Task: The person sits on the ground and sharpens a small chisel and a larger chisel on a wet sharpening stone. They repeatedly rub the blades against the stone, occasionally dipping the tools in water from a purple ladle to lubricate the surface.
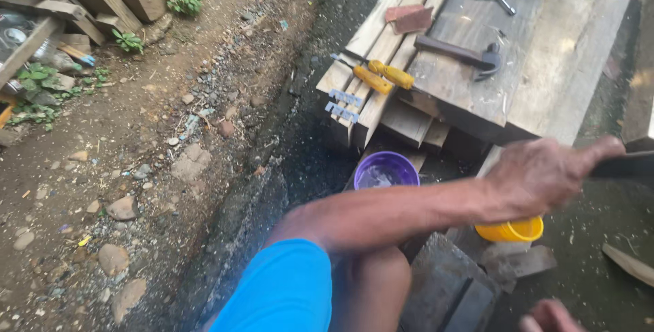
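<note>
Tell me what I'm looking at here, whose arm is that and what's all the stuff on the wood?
The camera sits on a person's head and looks down, so you see their own arm and knee. Their left hand reaches across and has its grip closed on a dark tool handle. Only the fingertips of their right hand peek in at the bottom. On the wooden planks lie a hammer and two yellow-handled chisels. Below sit a purple bowl and a yellow bowl. On the left is dirt ground with stones.
</note>
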